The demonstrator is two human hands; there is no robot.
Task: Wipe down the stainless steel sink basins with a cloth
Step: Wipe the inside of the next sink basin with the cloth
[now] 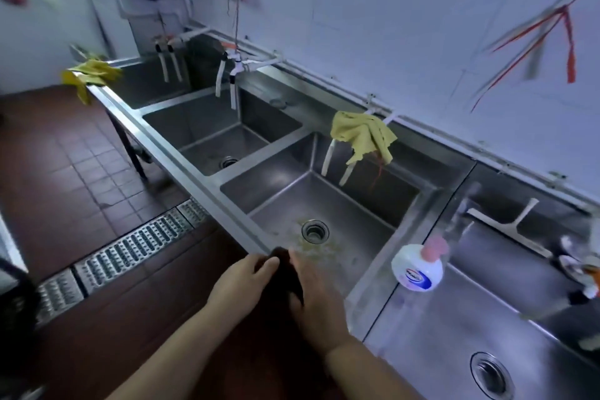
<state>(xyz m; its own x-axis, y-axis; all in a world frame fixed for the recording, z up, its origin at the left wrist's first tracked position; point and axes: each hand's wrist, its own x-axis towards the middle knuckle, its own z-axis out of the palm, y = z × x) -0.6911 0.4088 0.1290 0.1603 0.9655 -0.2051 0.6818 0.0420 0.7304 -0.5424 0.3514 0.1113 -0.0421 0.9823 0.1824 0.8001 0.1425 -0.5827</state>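
Low centre of frame, both hands held a dark cloth (283, 273) at the sink's front rim: left hand (242, 279) w/ fingers curled onto its left side, right hand (316, 299) gripping its right. Cloth's long axis ran toward the basin (354, 230) just beyond the fingertips, up-frame. Stained drain (314, 230) lay dead ahead, right hand nearer; probably first stroke.
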